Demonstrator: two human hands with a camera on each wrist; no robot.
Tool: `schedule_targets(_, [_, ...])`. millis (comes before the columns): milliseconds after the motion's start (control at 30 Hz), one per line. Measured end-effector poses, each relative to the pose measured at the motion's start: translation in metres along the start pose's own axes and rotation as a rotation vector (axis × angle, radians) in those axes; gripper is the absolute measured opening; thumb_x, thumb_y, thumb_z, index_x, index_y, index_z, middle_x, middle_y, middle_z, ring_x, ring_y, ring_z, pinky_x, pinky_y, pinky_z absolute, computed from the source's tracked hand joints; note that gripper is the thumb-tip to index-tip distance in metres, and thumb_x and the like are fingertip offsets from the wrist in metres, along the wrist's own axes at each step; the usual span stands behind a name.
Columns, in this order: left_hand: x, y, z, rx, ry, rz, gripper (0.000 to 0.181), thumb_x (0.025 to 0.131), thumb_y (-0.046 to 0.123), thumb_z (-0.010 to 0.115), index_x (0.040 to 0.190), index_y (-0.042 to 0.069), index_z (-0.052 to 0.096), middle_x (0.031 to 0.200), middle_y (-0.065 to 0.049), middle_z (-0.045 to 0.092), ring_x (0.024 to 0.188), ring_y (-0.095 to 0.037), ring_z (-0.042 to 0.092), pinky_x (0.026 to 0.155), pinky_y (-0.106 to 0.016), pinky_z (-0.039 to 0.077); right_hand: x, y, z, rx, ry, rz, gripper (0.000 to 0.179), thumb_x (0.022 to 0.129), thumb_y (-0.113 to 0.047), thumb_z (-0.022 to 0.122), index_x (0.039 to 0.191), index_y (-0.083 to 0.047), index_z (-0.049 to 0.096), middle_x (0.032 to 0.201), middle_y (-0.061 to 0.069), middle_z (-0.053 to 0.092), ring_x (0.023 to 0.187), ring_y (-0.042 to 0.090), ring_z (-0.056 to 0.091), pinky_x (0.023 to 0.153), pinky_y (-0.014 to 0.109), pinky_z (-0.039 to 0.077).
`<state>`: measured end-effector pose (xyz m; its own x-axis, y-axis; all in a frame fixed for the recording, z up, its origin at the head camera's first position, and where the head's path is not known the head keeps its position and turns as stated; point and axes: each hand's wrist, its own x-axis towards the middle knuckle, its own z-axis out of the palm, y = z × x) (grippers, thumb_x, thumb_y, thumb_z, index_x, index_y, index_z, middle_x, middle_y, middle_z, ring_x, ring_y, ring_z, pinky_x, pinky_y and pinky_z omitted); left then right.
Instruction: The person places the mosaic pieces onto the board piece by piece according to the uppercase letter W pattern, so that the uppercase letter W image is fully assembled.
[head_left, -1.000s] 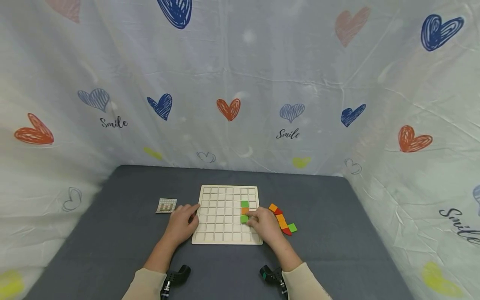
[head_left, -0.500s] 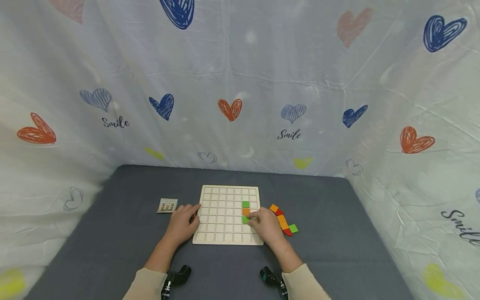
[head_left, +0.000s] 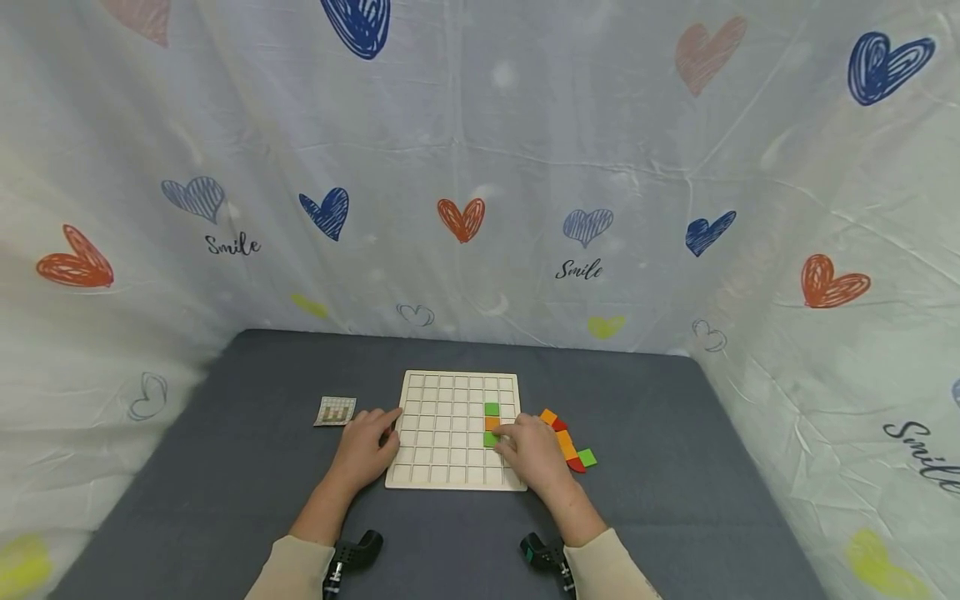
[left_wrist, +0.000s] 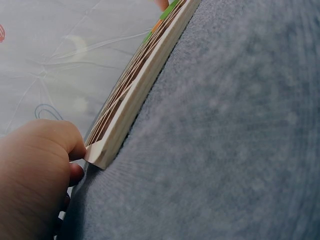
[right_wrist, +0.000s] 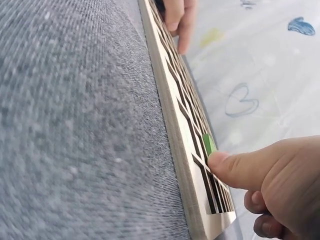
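A pale wooden grid board [head_left: 431, 476] lies flat, with a column of a green tile [head_left: 491, 409], an orange tile [head_left: 491, 423] and a nearer green tile [head_left: 490, 440] toward its right side. My right hand [head_left: 534, 450] pinches the nearer green tile with thumb and index finger. In the right wrist view the thumb is on this green tile [right_wrist: 208, 143], which stands a little proud of the grid. My left hand [head_left: 365, 447] touches the board's left edge with extended index finger and thumb. The left wrist view has the left index fingertip at the board's corner.
Right of the board, partly behind the right hand, lie loose orange tiles [head_left: 566, 444], red curved tiles [head_left: 576, 464] and a green tile [head_left: 587, 457]. A small printed grid card [head_left: 335, 411] is left of the board. A curtain [head_left: 517, 292] hangs behind the grey table [head_left: 450, 546].
The head view has shifted very slightly. My right index finger has drawn back a little from the orange tile; the left hand keeps its place at the board's edge.
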<state>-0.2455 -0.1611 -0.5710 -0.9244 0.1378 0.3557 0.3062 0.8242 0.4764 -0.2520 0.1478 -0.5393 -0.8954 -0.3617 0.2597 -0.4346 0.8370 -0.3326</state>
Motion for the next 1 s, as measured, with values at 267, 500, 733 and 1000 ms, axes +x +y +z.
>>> schedule_targets(267, [0.0,0.001,0.0,-0.007,0.002,0.0,0.039,0.095,0.008,0.063,0.133,0.005,0.069,0.075,0.008,0.044,0.068,-0.014,0.033,0.07,-0.038,0.029,-0.001,0.001,0.0,-0.115,0.073,-0.084,0.017,0.085,-0.017,0.084,0.102,-0.02,0.084,0.075,-0.005,0.051,0.062,0.013,0.036,0.06,0.029,0.032])
schedule_targets(500, [0.0,0.0,0.0,-0.006,-0.001,-0.004,0.039,0.095,0.009,0.063,0.133,0.005,0.069,0.075,0.008,0.045,0.068,-0.014,0.033,0.07,-0.039,0.029,-0.001,0.006,-0.004,-0.053,0.071,-0.096,0.015,0.087,-0.02,0.082,0.102,-0.019,0.083,0.074,-0.006,0.048,0.062,0.011,0.035,0.061,0.028,0.033])
schedule_targets(733, [0.0,0.0,0.001,-0.005,0.005,0.004,0.038,0.094,0.009,0.063,0.132,0.005,0.07,0.074,0.009,0.044,0.068,-0.014,0.033,0.069,-0.038,0.03,-0.001,0.019,-0.02,0.049,0.057,0.025,0.023,0.089,-0.023,0.081,0.111,-0.015,0.081,0.073,-0.006,0.046,0.063,0.011,0.035,0.061,0.031,0.033])
schedule_targets(1000, [-0.001,-0.001,0.001,-0.009,0.003,0.001,0.039,0.095,0.009,0.063,0.133,0.005,0.07,0.075,0.009,0.043,0.068,-0.014,0.033,0.07,-0.039,0.029,-0.001,0.045,-0.04,0.074,0.048,0.187,0.027,0.087,-0.021,0.083,0.112,-0.011,0.08,0.081,0.002,0.057,0.069,0.017,0.048,0.064,0.038,0.042])
